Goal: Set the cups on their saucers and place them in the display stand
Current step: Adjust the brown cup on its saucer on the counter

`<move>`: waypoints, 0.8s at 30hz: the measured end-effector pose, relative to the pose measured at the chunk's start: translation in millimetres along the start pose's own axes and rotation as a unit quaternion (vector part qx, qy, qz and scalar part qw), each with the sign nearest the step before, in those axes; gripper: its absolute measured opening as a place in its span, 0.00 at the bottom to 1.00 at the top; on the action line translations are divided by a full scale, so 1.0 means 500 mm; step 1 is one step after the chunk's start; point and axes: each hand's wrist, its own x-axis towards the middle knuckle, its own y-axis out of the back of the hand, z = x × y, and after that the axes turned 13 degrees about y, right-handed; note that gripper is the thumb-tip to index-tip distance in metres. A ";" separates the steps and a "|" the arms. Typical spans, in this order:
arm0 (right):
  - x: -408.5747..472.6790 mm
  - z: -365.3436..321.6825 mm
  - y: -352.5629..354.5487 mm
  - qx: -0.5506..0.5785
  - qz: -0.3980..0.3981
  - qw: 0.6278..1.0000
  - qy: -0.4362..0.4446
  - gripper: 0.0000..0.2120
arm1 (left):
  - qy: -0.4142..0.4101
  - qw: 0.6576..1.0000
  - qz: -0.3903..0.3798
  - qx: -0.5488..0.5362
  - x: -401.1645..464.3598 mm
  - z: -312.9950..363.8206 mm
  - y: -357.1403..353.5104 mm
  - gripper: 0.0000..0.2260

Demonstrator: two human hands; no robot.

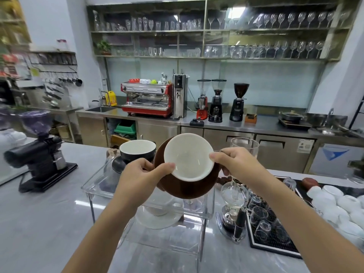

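Observation:
I hold a brown cup (189, 186) with a white inside, tilted toward me, against a brown saucer (159, 154) behind it, above the clear acrylic display stand (94, 184). My left hand (141, 174) grips the cup's left rim and the saucer's edge. My right hand (234, 164) pinches the cup's right side at its handle. A black cup (137, 150) sits on a black saucer (118, 164) on the stand's top shelf at the back left. A white cup on a white saucer (157, 219) rests on the lower shelf.
A black coffee grinder (39, 152) stands at the left of the counter. Right of the stand are a glass siphon brewer (236, 194), a black mat with small glasses (264, 229) and several white cups (338, 201). Behind, a back counter holds a red espresso machine (147, 99).

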 end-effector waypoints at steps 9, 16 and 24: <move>0.037 0.009 -0.020 0.006 -0.064 0.997 -0.039 0.23 | 0.053 0.995 -0.047 0.071 0.026 -0.007 0.017 0.26; 0.054 0.033 -0.033 0.011 -0.072 0.995 -0.071 0.21 | 0.121 0.976 -0.129 0.127 0.044 0.008 0.030 0.28; 0.059 0.056 -0.046 -0.031 -0.063 0.993 -0.097 0.25 | 0.141 0.958 -0.179 0.173 0.050 0.020 0.033 0.26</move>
